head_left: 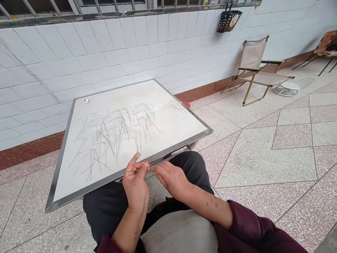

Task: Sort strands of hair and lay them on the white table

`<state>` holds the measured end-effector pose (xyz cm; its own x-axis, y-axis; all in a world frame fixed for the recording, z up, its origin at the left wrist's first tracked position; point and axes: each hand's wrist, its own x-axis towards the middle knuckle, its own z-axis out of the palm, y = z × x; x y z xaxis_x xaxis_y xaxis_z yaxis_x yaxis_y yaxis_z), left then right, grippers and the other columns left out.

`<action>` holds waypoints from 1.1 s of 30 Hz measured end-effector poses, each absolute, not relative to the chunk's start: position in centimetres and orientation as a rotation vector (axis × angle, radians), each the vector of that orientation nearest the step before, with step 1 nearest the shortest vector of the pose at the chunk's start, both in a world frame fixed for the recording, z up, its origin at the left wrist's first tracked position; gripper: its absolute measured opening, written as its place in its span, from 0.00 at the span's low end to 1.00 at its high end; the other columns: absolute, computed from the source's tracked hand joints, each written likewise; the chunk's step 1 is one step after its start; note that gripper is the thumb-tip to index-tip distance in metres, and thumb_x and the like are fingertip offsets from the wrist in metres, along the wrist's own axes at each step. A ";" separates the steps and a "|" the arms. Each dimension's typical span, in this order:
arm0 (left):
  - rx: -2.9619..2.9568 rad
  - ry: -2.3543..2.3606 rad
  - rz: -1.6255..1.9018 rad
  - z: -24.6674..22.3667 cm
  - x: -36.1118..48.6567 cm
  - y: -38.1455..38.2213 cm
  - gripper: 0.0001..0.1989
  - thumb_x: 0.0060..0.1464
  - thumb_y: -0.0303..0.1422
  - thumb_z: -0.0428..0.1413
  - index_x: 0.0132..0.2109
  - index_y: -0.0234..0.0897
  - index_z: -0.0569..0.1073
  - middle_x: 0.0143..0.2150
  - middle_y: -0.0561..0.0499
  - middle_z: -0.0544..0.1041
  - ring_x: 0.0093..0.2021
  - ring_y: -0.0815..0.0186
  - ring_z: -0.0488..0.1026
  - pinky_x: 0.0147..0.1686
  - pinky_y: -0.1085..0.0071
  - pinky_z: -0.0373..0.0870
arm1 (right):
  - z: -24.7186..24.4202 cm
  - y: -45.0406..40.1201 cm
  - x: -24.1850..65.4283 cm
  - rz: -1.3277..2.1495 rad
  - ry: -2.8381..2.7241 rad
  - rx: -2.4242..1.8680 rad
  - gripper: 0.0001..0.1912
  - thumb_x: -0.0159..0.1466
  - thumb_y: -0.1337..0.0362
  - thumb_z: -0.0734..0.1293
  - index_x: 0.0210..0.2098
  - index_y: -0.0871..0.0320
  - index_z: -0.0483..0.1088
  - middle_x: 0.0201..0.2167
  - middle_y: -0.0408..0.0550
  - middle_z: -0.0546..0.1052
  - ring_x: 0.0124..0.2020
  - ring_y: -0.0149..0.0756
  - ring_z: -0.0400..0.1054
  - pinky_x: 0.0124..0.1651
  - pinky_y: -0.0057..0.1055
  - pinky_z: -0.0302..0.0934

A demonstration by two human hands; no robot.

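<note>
My left hand (136,184) is at the near edge of the white-topped table (181,130), thumb and forefinger pinched together, with a tan wrap on one raised fingertip. Close on its right, my right hand (172,179) has its fingers pressed together, the tips almost meeting the left thumb. Whatever lies between the fingertips is too small to make out. Thin, dark, bent wire-like strands (116,121) spread in loose rows over the tabletop just beyond my hands. A smaller bunch of curled strands (175,104) lies towards the table's right corner.
A small red-and-white object (86,101) sits at the table's far left corner. The table stands by a white tiled wall (110,66). To the right are a folding chair (254,66) and a low round white stool (286,88). A dotted bag (228,21) hangs above.
</note>
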<state>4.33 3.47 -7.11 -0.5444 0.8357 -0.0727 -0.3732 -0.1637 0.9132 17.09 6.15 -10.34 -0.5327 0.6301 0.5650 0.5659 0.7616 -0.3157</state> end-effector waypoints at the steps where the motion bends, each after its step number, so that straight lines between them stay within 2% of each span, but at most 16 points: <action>1: 0.579 1.238 1.825 -7.1 4.3 3.5 0.21 0.46 0.30 0.68 0.49 0.39 0.79 0.28 0.56 0.74 0.32 0.71 0.71 0.44 0.71 0.70 | -10.4 6.1 17.1 0.147 -2.268 -0.898 0.12 0.72 0.68 0.58 0.41 0.57 0.73 0.26 0.46 0.75 0.29 0.36 0.63 0.31 0.30 0.61; 7: 0.585 1.175 1.783 -6.7 4.4 3.4 0.25 0.47 0.33 0.67 0.54 0.41 0.75 0.32 0.55 0.75 0.35 0.69 0.73 0.42 0.69 0.70 | -10.3 6.1 17.5 0.656 -2.007 -0.854 0.09 0.71 0.64 0.61 0.45 0.55 0.73 0.37 0.46 0.80 0.38 0.35 0.71 0.42 0.31 0.66; 10: 0.609 1.158 1.694 -6.5 4.7 3.2 0.25 0.49 0.35 0.66 0.55 0.40 0.74 0.36 0.51 0.78 0.39 0.67 0.74 0.43 0.69 0.70 | -10.1 6.3 17.9 0.796 -1.917 -0.837 0.09 0.70 0.64 0.62 0.44 0.54 0.74 0.36 0.46 0.79 0.38 0.35 0.71 0.42 0.31 0.66; 16: 0.621 1.147 1.693 -6.6 4.7 3.3 0.23 0.47 0.31 0.67 0.52 0.39 0.76 0.29 0.55 0.76 0.32 0.71 0.71 0.41 0.72 0.68 | -9.9 6.7 18.1 0.913 -1.946 -0.824 0.09 0.70 0.62 0.62 0.42 0.55 0.75 0.34 0.46 0.78 0.37 0.35 0.70 0.41 0.30 0.65; 20: 0.534 1.167 1.817 -6.3 4.2 3.7 0.24 0.44 0.29 0.68 0.51 0.41 0.76 0.31 0.57 0.75 0.32 0.72 0.70 0.38 0.74 0.67 | -10.1 6.4 18.0 0.962 -2.011 -0.850 0.10 0.71 0.64 0.61 0.43 0.56 0.74 0.30 0.44 0.76 0.33 0.33 0.69 0.38 0.29 0.64; 24: 0.494 1.208 1.923 -6.0 3.4 4.1 0.25 0.42 0.27 0.68 0.50 0.41 0.76 0.28 0.58 0.73 0.33 0.71 0.72 0.38 0.73 0.68 | -10.6 5.9 17.8 0.995 -2.017 -0.900 0.09 0.70 0.65 0.60 0.44 0.55 0.73 0.31 0.43 0.76 0.31 0.31 0.68 0.36 0.27 0.64; 33: 0.512 1.259 2.016 -6.1 2.0 4.7 0.25 0.41 0.28 0.68 0.49 0.41 0.76 0.27 0.58 0.73 0.35 0.69 0.74 0.39 0.70 0.69 | -11.2 5.7 17.9 0.896 -2.100 -0.920 0.11 0.71 0.64 0.58 0.37 0.57 0.70 0.27 0.43 0.72 0.30 0.33 0.66 0.35 0.28 0.61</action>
<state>2.03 4.66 -6.10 -0.6802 0.7324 -0.0307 -0.3487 -0.2865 0.8924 17.91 5.66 -11.24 -0.5293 0.7957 0.2945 0.3379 0.5161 -0.7870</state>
